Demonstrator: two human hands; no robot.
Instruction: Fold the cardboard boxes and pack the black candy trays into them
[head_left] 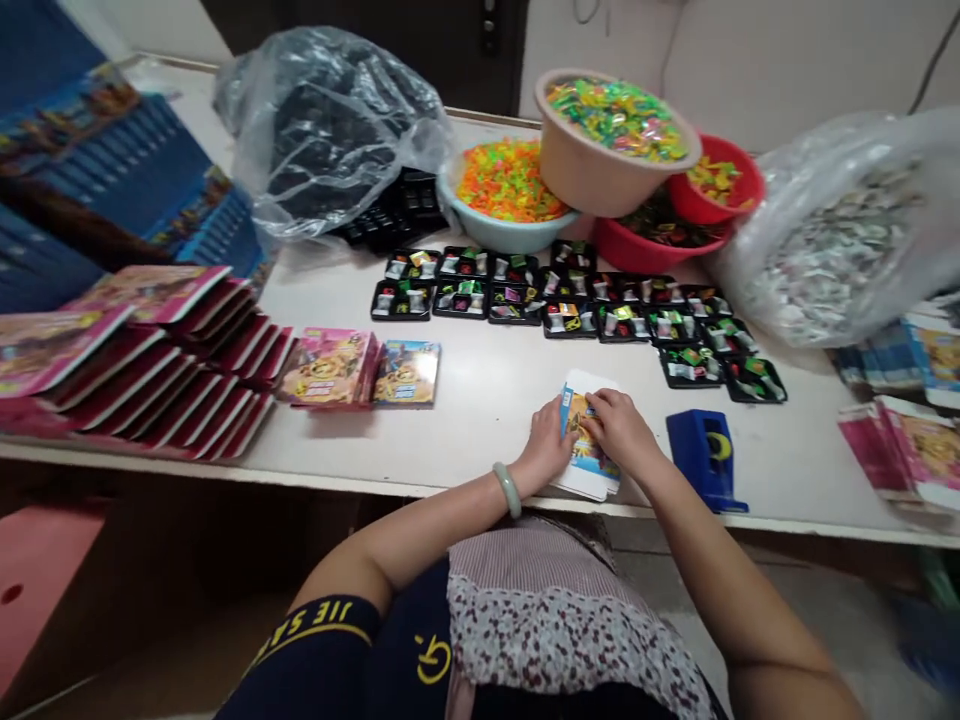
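A blue and yellow printed box [592, 462] with white flaps lies near the table's front edge, looking flat or partly folded. My left hand [550, 440], with a pale bangle at its wrist, holds the box's left side with bent fingers. From the right, my right hand [616, 425] presses its curled fingers on the printed face near the top. A blue tape dispenser [703, 455] stands right of my right hand. Behind the box sit rows of small black trays [514, 302] filled with small wrapped pieces.
Stacks of pink boxes [150, 370] fill the left, beside finished-looking boxes [330, 367]. Bowls of colourful pieces, including a beige one [600, 165], stand at the back. Plastic bags [330, 130] lie back left and right. More pink boxes [911, 450] lie far right.
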